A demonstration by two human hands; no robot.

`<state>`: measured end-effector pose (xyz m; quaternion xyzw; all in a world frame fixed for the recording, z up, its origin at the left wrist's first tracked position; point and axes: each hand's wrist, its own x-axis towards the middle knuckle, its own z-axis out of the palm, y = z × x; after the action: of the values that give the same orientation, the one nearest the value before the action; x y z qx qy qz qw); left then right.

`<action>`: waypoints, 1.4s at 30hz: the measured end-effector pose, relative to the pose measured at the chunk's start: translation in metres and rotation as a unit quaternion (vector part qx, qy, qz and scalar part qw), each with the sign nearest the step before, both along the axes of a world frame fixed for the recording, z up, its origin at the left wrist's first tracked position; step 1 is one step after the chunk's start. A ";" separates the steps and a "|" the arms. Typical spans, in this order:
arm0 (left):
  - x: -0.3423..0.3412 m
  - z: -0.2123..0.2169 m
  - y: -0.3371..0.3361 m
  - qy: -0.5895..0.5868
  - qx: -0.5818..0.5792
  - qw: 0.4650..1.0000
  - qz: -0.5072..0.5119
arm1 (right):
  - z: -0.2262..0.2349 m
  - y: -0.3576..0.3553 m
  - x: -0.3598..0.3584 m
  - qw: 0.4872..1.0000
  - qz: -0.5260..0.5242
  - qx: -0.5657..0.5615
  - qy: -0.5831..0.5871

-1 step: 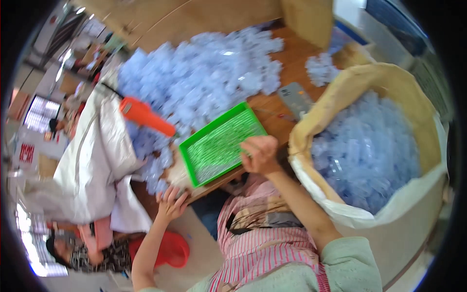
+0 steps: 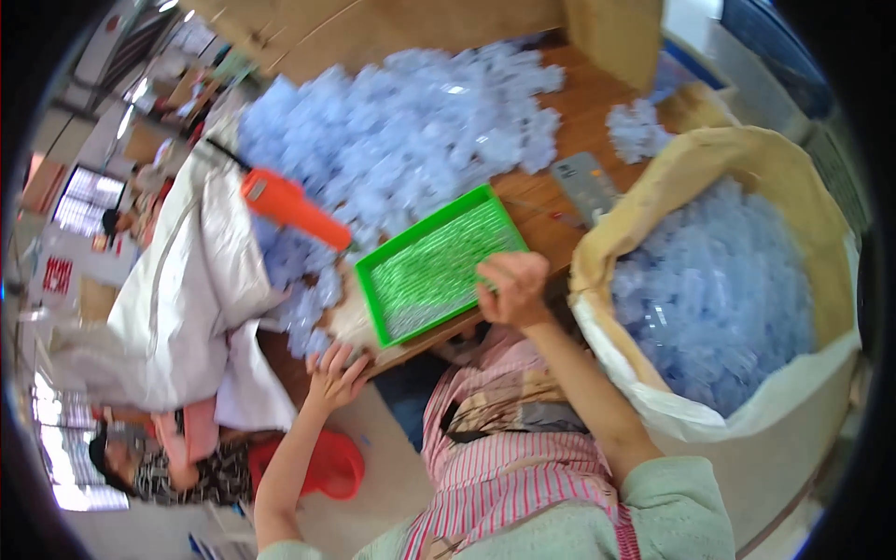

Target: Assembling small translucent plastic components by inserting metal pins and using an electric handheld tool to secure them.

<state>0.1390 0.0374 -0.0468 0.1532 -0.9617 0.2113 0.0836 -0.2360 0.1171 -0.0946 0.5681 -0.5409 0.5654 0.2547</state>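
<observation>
A shallow green tray [image 2: 375, 308] full of thin, shiny small pieces [image 2: 439, 266] sits at the table's near edge. At its right side is my right hand [image 2: 513, 285], with the fingers curled in; anything they pinch is too small or hidden. My left hand [image 2: 336, 378] rests at the table edge, left of the tray, its fingers spread. Pale blue translucent plastic pieces [image 2: 303, 322] lie just beyond its fingertips. Something small and greyish shows by those fingers, too blurred to name. An orange handheld power tool [image 2: 294, 207] with a dark cord lies left of the tray.
A large heap of pale blue plastic pieces [image 2: 401, 121] covers the far table. A grey flat plate [image 2: 583, 185] lies right of the tray. At right stands an open sack [image 2: 597, 252] of similar pieces. White sacking [image 2: 173, 308] hangs at left; a person [image 2: 187, 467] sits beyond.
The whole view has shifted a little, so the table things appear slightly further up and right. Both hands keep about the same places and poses.
</observation>
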 end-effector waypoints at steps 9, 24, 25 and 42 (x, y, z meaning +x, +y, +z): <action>0.009 -0.009 -0.002 0.008 0.013 1.000 0.018 | 0.002 -0.005 0.000 1.000 0.013 -0.004 0.024; 0.008 -0.011 0.001 0.008 0.000 0.999 0.033 | -0.001 -0.003 0.001 1.000 0.016 -0.004 0.013; 0.009 -0.012 0.001 0.009 0.005 0.999 0.031 | 0.000 -0.003 0.001 1.000 0.011 -0.002 0.011; 0.002 -0.007 -0.008 -0.003 0.003 1.000 0.012 | 0.023 0.010 0.084 0.871 0.479 0.100 -0.044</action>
<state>0.1409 0.0297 -0.0539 0.1645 -0.9608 0.2096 0.0773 -0.1524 0.1272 -0.0713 0.7545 -0.2668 0.5855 -0.1290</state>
